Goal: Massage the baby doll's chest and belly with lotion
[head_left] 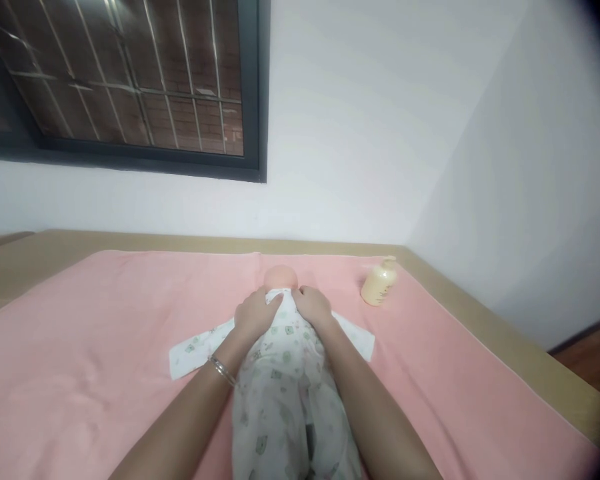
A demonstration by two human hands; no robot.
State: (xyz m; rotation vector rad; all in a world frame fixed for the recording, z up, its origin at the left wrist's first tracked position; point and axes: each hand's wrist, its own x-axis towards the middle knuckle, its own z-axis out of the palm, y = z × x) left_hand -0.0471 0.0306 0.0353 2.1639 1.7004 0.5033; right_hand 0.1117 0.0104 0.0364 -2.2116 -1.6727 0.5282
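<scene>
A baby doll [286, 360] in a white suit with a small green print lies on its back, its bald head [281, 276] toward the wall and its legs toward me. My left hand [257, 313] grips the doll's shoulder on the left, thumb on the chest and the other fingers mostly hidden behind the shoulder. On the opposite shoulder, my right hand [313, 307] is closed in much the same way. The suit's sleeves [193, 350] stretch out flat to both sides. A silver bracelet [221, 371] circles my left wrist.
Beneath the doll a pink cloth [105, 333] covers much of a tan surface [470, 312]. A cream pump bottle [379, 283] stands on the cloth at the right. Behind are a white wall [340, 160] and a dark-framed barred window [145, 87].
</scene>
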